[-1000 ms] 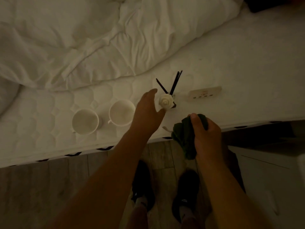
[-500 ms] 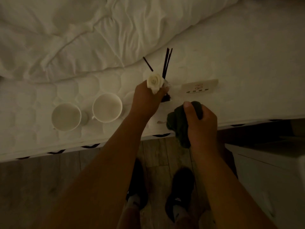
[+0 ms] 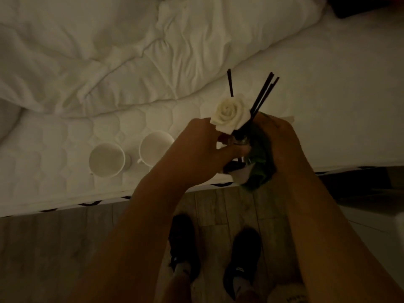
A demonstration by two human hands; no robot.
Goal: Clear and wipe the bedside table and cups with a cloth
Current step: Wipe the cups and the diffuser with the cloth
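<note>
My left hand (image 3: 203,153) grips a small glass reed diffuser (image 3: 239,141) with black sticks and a white rose on top, held in the air above the mattress edge. Pressed against the bottle's right side is a dark green cloth (image 3: 260,162), bunched in my right hand (image 3: 282,143). Two white cups (image 3: 107,159) (image 3: 154,147) stand side by side on the quilted mattress (image 3: 65,171), to the left of my left hand.
A rumpled white duvet (image 3: 109,62) covers the far half of the bed. Wooden floor (image 3: 43,248) and my two dark shoes lie below the mattress edge. A white piece of furniture (image 3: 371,219) stands at the lower right. A dark object (image 3: 358,5) lies at the top right.
My left hand took hold of the diffuser and raised it off the mattress. My right hand brought the cloth up against the bottle. The white power strip is now hidden behind my hands.
</note>
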